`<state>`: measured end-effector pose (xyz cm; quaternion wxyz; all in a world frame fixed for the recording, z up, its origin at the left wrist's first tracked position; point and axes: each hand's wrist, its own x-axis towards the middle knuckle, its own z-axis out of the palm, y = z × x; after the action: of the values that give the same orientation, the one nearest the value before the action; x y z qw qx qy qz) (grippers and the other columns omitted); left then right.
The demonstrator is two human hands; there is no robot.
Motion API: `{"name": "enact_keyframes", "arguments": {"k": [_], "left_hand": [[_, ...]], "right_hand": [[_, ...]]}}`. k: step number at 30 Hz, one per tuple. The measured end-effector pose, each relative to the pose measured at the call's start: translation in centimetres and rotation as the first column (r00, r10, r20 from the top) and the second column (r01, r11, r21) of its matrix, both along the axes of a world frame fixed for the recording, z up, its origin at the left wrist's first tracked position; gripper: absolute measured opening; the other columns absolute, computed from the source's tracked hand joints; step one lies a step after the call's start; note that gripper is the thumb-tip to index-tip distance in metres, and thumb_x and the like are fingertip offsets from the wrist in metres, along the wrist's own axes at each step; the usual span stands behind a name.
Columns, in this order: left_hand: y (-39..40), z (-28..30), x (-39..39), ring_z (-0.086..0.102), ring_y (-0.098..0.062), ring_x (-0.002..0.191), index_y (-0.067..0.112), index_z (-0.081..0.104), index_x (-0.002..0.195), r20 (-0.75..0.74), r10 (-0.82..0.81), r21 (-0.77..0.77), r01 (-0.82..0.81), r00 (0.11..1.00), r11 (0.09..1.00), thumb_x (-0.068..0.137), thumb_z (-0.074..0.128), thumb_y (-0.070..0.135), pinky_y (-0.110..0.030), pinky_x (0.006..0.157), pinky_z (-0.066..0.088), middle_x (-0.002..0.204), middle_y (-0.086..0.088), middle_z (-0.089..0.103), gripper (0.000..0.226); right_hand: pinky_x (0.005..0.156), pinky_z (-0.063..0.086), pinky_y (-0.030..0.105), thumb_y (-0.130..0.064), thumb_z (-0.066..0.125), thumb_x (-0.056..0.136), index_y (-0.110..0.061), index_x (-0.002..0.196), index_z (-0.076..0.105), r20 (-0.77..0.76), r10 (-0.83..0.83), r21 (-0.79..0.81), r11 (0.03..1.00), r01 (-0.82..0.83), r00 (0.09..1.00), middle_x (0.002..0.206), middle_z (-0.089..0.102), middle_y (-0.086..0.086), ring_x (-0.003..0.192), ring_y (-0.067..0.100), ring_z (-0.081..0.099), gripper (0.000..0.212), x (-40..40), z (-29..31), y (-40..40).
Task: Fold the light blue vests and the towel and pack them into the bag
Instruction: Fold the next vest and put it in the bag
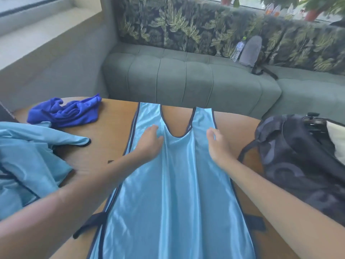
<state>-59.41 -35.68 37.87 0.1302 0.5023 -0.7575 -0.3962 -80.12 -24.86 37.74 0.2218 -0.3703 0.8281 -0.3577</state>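
A light blue vest (173, 193) with dark trim lies spread flat along the middle of the wooden table (112, 131), its neck opening at the far end. My left hand (149, 142) presses flat on the vest beside the left shoulder strap. My right hand (217, 144) rests on the vest's right edge near the other strap, fingers lightly bent; whether they pinch the cloth is unclear. A second light blue vest (29, 159) lies crumpled at the left. A dark blue towel (65, 113) is bunched at the far left. A dark patterned bag (298, 161) sits at the right.
A grey-green sofa (186, 77) with leaf-patterned cushions runs behind the table. On it stand a plastic bottle (238, 49) and a grey pouch (250, 51). A pale object (336, 141) shows in the bag's open top. Potted plants (315, 12) line the window sill.
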Motion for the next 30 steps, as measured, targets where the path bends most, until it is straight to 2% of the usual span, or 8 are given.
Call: {"name": "enact_keyframes", "arguments": {"k": [3,5,7,10,16,20,25,30], "left_hand": [[5.8,-1.8,2.4,0.034,-0.030,0.143,-0.001,0.036,0.149,0.106,-0.016,-0.076,0.024,0.994,0.997,0.104,0.043,0.012,-0.036,0.114,0.024,0.156,-0.018,0.037,0.048],[8.2,-3.4,4.3,0.016,-0.030,0.154,0.006,0.023,0.158,0.213,-0.041,-0.170,0.078,0.976,0.982,0.107,0.040,0.021,-0.040,0.122,0.016,0.167,-0.013,0.019,0.056],[9.4,-4.5,6.6,0.001,-0.029,0.157,0.016,0.013,0.162,0.323,-0.024,-0.250,0.109,0.946,0.962,0.108,0.037,0.036,-0.044,0.125,0.010,0.171,-0.006,0.005,0.062],[9.1,-5.0,9.7,-0.004,-0.027,0.157,0.033,0.010,0.163,0.378,0.028,-0.332,0.108,0.925,0.937,0.105,0.030,0.056,-0.043,0.125,0.009,0.172,-0.003,-0.001,0.066],[8.9,-4.6,10.9,-0.009,-0.025,0.157,0.039,0.005,0.162,0.419,0.015,-0.312,0.128,0.908,0.941,0.103,0.025,0.062,-0.043,0.126,0.003,0.171,-0.007,-0.008,0.067],[8.6,-3.7,10.8,-0.002,-0.026,0.158,0.027,0.018,0.162,0.396,0.017,-0.323,0.122,0.918,0.938,0.104,0.038,0.055,-0.043,0.127,0.009,0.171,-0.011,0.003,0.068],[12.4,-3.4,12.5,0.002,-0.026,0.158,0.023,0.017,0.163,0.390,0.043,-0.406,0.130,0.920,0.905,0.106,0.033,0.052,-0.040,0.126,0.009,0.171,-0.009,0.006,0.066],[15.1,-5.2,15.8,0.014,-0.027,0.157,0.023,0.026,0.162,0.399,0.003,-0.448,0.192,0.917,0.873,0.101,0.022,0.053,-0.042,0.126,0.014,0.169,-0.008,0.018,0.068]], "right_hand": [[0.118,0.018,0.031,-0.028,0.042,0.108,-0.006,0.152,0.038,-0.110,0.117,0.075,0.991,-0.109,0.987,0.158,0.036,0.009,0.151,0.025,0.024,0.049,2.9,-2.3,5.6],[0.123,0.008,0.029,-0.031,0.042,0.108,-0.007,0.157,0.027,-0.144,0.174,0.132,0.979,-0.156,0.974,0.165,0.023,0.005,0.155,0.018,0.010,0.057,4.1,-3.6,9.0],[0.124,0.002,0.027,-0.039,0.038,0.108,-0.010,0.160,0.022,-0.314,0.251,0.225,0.957,-0.185,0.916,0.169,0.015,0.004,0.156,0.017,0.004,0.061,3.6,-5.0,11.7],[0.125,0.002,0.031,-0.053,0.019,0.106,-0.020,0.162,0.016,-0.490,0.286,0.341,0.932,-0.121,0.823,0.170,0.003,0.002,0.156,0.015,-0.002,0.065,1.5,-5.6,13.8],[0.126,0.005,0.035,-0.055,0.018,0.105,-0.024,0.163,0.009,-0.475,0.298,0.414,0.906,-0.089,0.828,0.170,-0.005,0.001,0.156,0.015,-0.007,0.066,0.9,-4.9,13.6],[0.126,0.008,0.037,-0.048,0.030,0.107,-0.016,0.161,0.019,-0.414,0.187,0.307,0.950,-0.057,0.891,0.170,0.008,0.005,0.156,0.018,0.001,0.064,1.6,-3.4,12.6],[0.126,0.007,0.035,-0.045,0.036,0.107,-0.019,0.161,0.018,-0.355,0.228,0.243,0.959,-0.146,0.907,0.170,0.009,0.001,0.156,0.016,0.001,0.063,5.5,-3.6,15.8],[0.125,-0.002,0.030,-0.066,0.005,0.099,-0.025,0.162,0.011,-0.442,0.335,0.360,0.916,-0.178,0.832,0.170,-0.001,-0.003,0.156,0.013,-0.005,0.076,7.7,-5.0,21.4]]}}
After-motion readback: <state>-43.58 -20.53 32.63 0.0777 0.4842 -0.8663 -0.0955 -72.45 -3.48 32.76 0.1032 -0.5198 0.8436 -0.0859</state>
